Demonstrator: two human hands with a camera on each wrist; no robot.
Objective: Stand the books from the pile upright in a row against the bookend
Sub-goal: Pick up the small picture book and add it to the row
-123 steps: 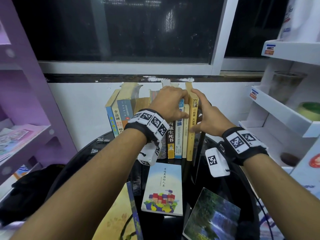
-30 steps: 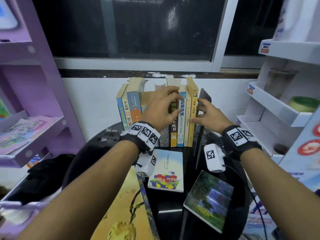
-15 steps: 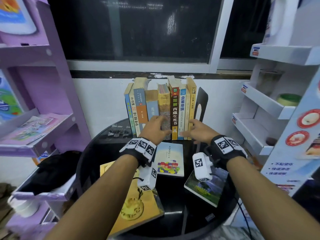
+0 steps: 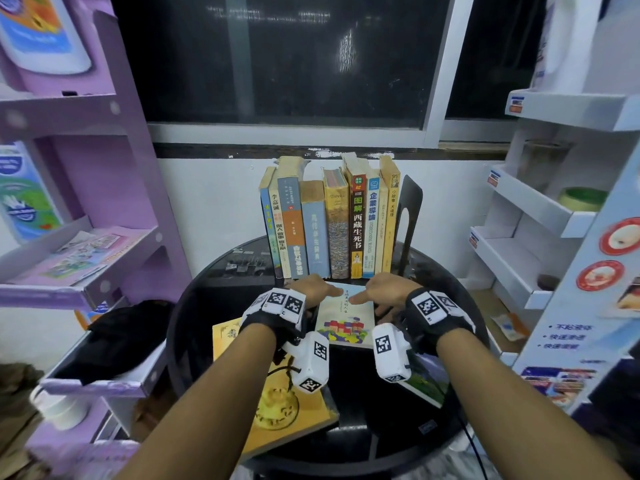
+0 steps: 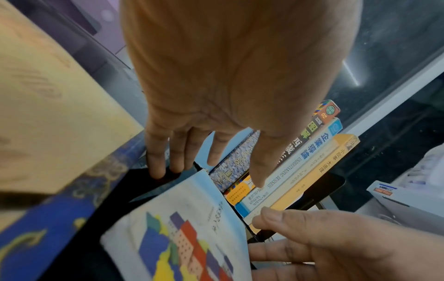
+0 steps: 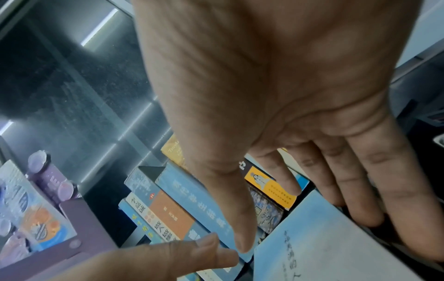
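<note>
Several books (image 4: 332, 223) stand upright in a row at the back of the round black table (image 4: 360, 420), with the black bookend (image 4: 411, 202) at their right end. In front of them a pale blue book (image 4: 346, 318) with coloured houses on its cover lies flat. My left hand (image 4: 318, 289) is at its left edge, fingers straight with tips down on the table (image 5: 156, 171), thumb over the cover. My right hand (image 4: 372, 293) is at the book's right edge, fingers (image 6: 360, 199) spread and straight. The pale blue book (image 5: 182, 228) stays flat, and neither hand grips it.
A large yellow book (image 4: 277, 396) lies flat at the front left, partly over the table's edge. A green landscape book (image 4: 424, 381) lies at the front right under my right wrist. A purple shelf unit (image 4: 79, 188) stands left, white shelves (image 4: 526, 216) right.
Both hands have come off the upright row and dropped to the flat pale blue book, one at each side. The row stands on its own.
</note>
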